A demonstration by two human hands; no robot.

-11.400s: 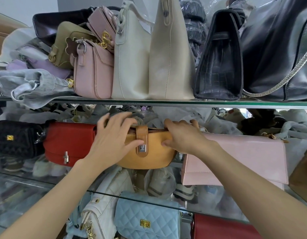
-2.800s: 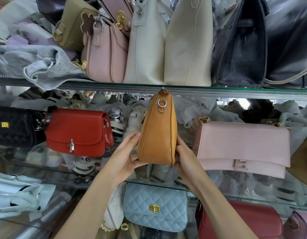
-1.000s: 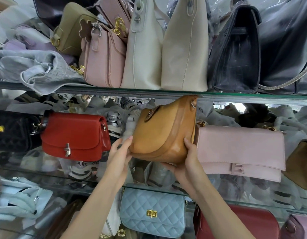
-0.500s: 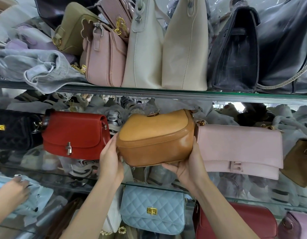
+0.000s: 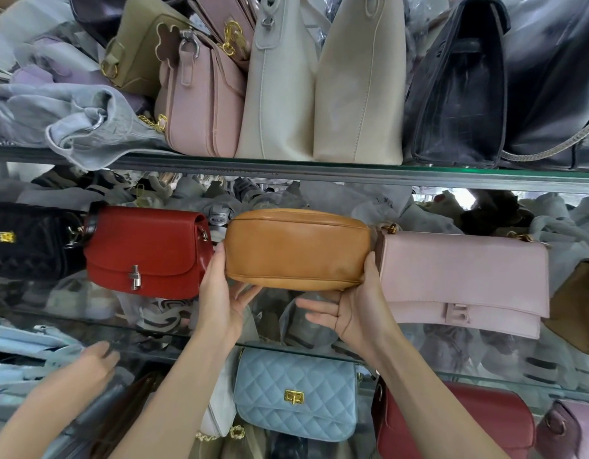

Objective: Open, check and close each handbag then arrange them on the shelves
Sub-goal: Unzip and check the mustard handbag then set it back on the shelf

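Tan rounded leather handbag (image 5: 296, 248) now tipped flat, base outward, cupped by left hand (image 5: 225, 293) and right hand (image 5: 356, 308), fingers loose beneath; seemingly going back between neighbours.

Tan bag (image 5: 296, 250): smooth leather with a soft sheen, between your hands.
Red bag (image 5: 147, 250): left of your grip, glossy, metal clasp.
Blue bag (image 5: 294, 392): below, quilted, matt.
Shelf (image 5: 319, 172): glass.
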